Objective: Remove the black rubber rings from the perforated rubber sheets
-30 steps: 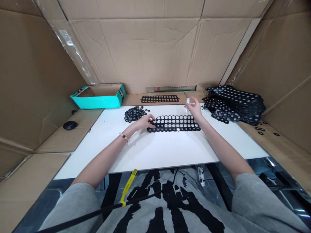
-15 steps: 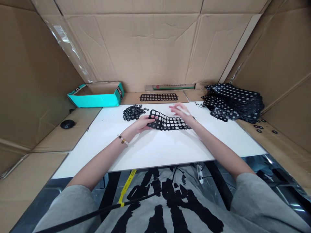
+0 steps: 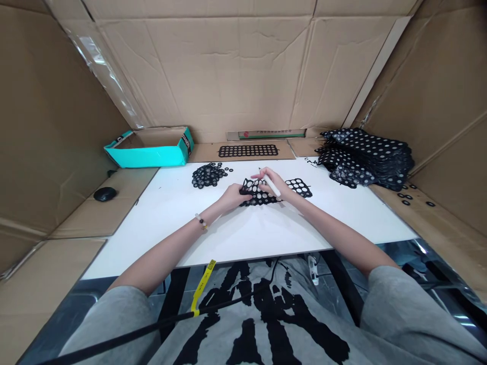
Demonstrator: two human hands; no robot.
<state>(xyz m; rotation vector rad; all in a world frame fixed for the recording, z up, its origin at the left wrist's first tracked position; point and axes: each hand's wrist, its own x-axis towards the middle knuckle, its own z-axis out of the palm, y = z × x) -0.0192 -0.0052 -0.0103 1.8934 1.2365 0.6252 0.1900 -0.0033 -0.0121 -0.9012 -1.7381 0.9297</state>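
Note:
A black sheet full of round holes [image 3: 299, 187] lies across the middle of the white board. My left hand [image 3: 231, 196] is closed on the sheet's left end, which is bunched and raised. Between the fingers of my right hand [image 3: 274, 183] is a white pen-like tool [image 3: 271, 186], slanting over the middle of the sheet. The fingertips of my right hand are at the sheet, and they hide part of it. To the left of the sheet sits a pile of small black rings [image 3: 207, 176].
A teal open box [image 3: 148, 157] stands at the back left, with a black round object [image 3: 105, 194] nearer. Another perforated sheet [image 3: 248, 151] lies at the back. Stacked perforated sheets [image 3: 380, 159] fill the back right, near loose rings [image 3: 430, 204]. Cardboard walls surround the board [image 3: 236, 238].
My right hand has come down and left onto the sheet with the white tool. My left hand has shifted slightly right, and the sheet's left end is more bunched.

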